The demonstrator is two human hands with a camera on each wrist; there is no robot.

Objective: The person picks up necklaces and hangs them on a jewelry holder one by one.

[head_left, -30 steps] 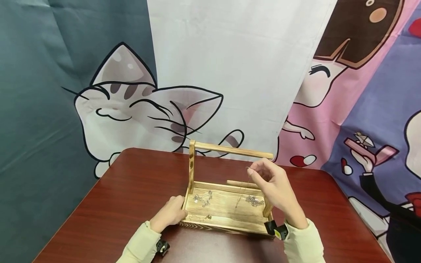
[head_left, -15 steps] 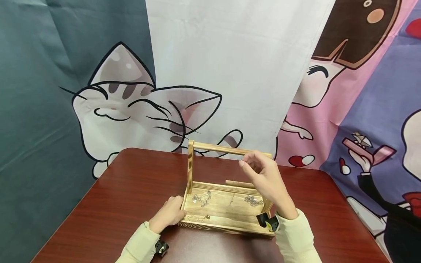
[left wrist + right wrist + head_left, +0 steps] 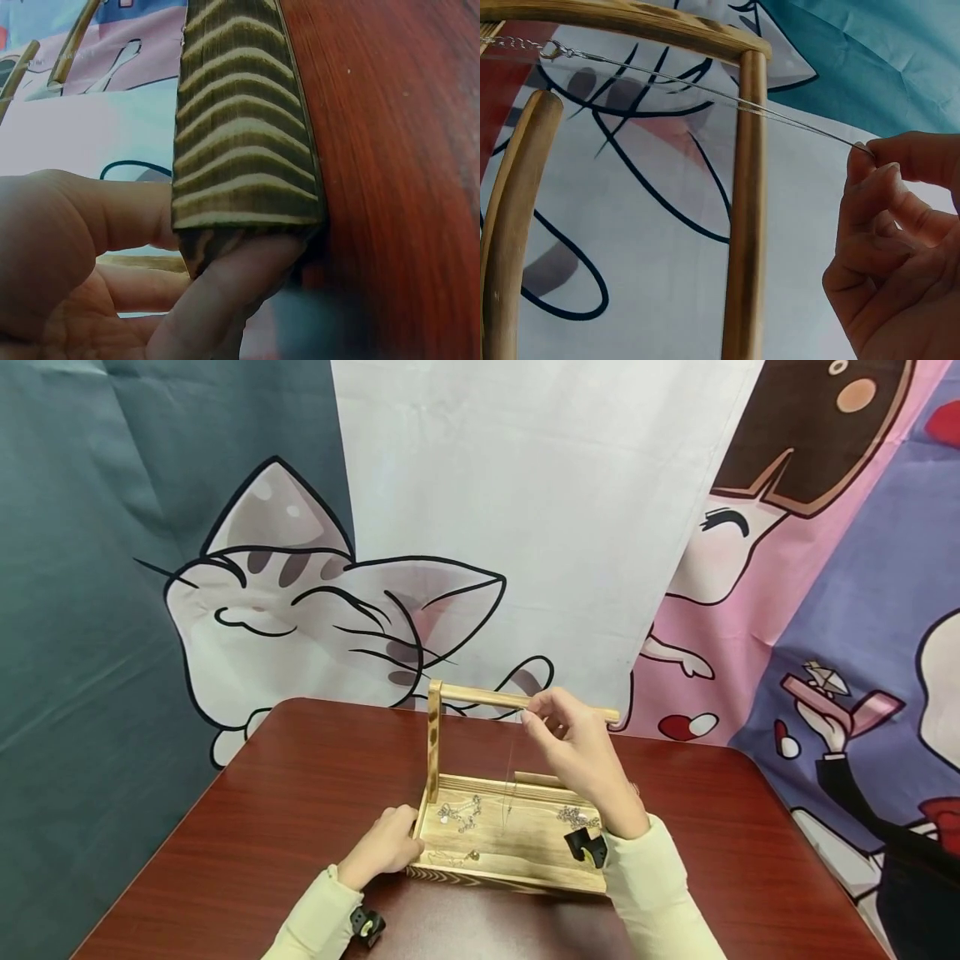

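My right hand [image 3: 577, 747] is raised right by the top bar [image 3: 480, 695] of a wooden tray's handle. Its thumb and index fingertip pinch a thin necklace [image 3: 667, 77], whose strands hang down over the tray's middle in the head view. A small clasp and a stretch of linked chain show at its lower end in the right wrist view. At the tray's left end, my left hand [image 3: 384, 845] grips the wooden tray [image 3: 517, 884]. From the left wrist, the thumb [image 3: 232, 285] lies against the patterned corner, with fingers on the other side.
Inside the tray lie a silver chain [image 3: 468, 814] at left, a gold necklace [image 3: 472, 856] near the front and a bunched silver chain [image 3: 573, 816] at right. A second wooden rod [image 3: 536, 778] runs low behind. The reddish table [image 3: 315, 785] surrounds the tray.
The right hand has moved left and somewhat up to the handle bar, with the necklace swinging left across the tray beneath it. The left hand keeps its grip at the tray's end.
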